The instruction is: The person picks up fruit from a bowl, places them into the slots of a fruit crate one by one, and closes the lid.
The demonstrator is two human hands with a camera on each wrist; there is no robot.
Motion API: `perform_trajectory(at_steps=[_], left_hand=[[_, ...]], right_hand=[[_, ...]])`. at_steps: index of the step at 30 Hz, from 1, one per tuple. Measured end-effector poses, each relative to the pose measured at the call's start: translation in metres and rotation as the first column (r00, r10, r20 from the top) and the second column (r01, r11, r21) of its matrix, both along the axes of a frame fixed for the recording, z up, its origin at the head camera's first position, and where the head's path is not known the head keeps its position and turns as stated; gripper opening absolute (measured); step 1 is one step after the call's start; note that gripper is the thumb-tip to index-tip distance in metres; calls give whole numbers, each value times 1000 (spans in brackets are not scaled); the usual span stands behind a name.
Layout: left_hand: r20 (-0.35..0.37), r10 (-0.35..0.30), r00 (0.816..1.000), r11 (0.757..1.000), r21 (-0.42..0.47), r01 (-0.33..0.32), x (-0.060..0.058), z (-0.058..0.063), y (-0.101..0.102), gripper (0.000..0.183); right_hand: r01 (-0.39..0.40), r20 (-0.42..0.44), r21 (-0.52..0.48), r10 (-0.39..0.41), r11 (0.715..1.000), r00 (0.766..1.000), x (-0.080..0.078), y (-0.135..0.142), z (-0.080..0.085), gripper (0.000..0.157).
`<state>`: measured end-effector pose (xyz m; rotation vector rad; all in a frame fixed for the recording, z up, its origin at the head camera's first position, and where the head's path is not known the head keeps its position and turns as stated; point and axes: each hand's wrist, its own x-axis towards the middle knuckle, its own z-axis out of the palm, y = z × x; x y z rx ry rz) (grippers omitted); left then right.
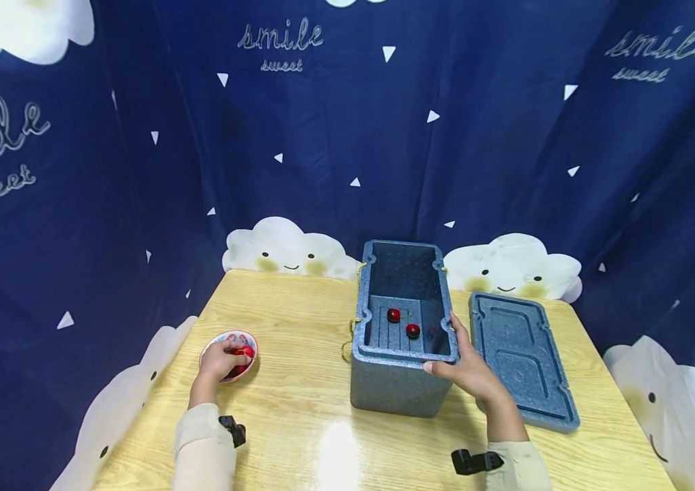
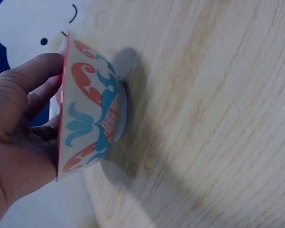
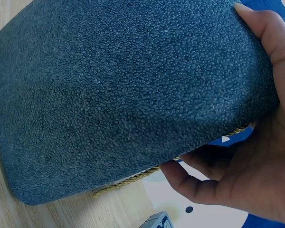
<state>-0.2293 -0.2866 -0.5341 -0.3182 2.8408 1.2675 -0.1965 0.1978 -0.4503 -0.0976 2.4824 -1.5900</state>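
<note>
Left hand (image 1: 217, 361) in patterned bowl (image 2: 91, 118) left of foam box (image 1: 397, 390), fingers bent, grip unclear | right hand (image 1: 475, 372) gripping box | apparently picking cherries (image 1: 247, 350); next needs secure pinch

Curtained booth, apparently a recording set; building beyond hidden. Navy fabric curtain (image 1: 310, 194), hung from 9 through 12 to 3 o'clock, printed with white clouds (image 1: 509, 262), white triangles (image 1: 433, 116) and "smile sweet" lettering (image 1: 281, 35). Wood-grain table (image 1: 298, 361), centre to 6 o'clock. Black wrist-worn devices (image 1: 234, 431), 7 and 5 o'clock.
</note>
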Motion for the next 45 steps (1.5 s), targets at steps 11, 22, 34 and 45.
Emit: perform_trajectory(at_steps=[11, 22, 34, 45], left_hand=[[-112, 109, 988, 984, 155, -91, 13, 1, 8, 38], [-124, 153, 980, 950, 292, -112, 22, 11, 17, 37], [-139, 119, 983, 941, 331, -67, 32, 36, 33, 36], [-93, 46, 995, 883, 469, 3, 32, 67, 63, 42]], right_hand=[[-7, 1, 6, 7, 1000, 1000, -3, 1, -2, 113], [-2, 28, 19, 2, 1000, 1000, -4, 1, -4, 113], [-5, 25, 4, 5, 1000, 1000, 1, -1, -3, 113], [-3, 8, -7, 3, 1000, 1000, 2, -1, 1, 113]])
